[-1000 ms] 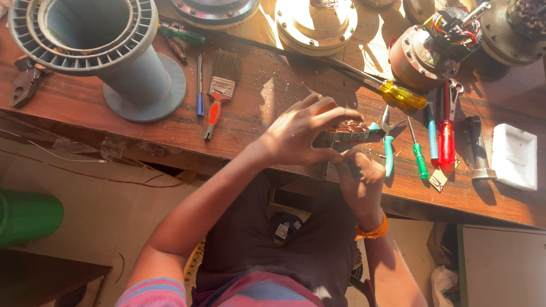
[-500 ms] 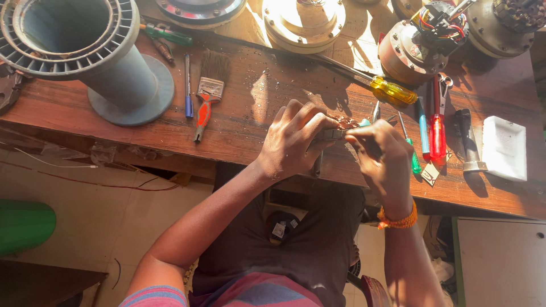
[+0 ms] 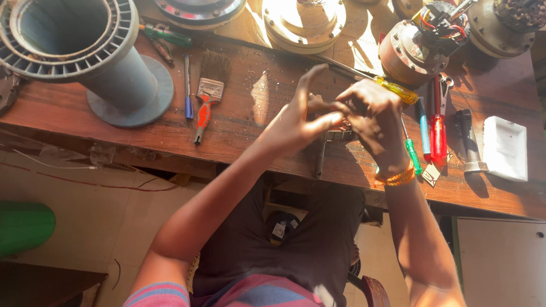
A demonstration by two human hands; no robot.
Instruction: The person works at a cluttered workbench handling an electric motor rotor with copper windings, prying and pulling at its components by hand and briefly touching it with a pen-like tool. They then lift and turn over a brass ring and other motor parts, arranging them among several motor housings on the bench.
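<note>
Both hands meet over the front edge of a wooden workbench [image 3: 244, 108]: the left hand [image 3: 298, 122] pinches and the right hand [image 3: 372, 122] closes around a small ribbed metal part [image 3: 339, 135], mostly hidden between them. The work looks mid-way, at fine fitting; steady fingertip control seems needed next. A yellow-handled screwdriver [image 3: 392, 90], green screwdriver [image 3: 412, 154] and red-handled paintbrush [image 3: 207, 94] lie nearby, beside a grey flanged spool [image 3: 108, 68].
</note>
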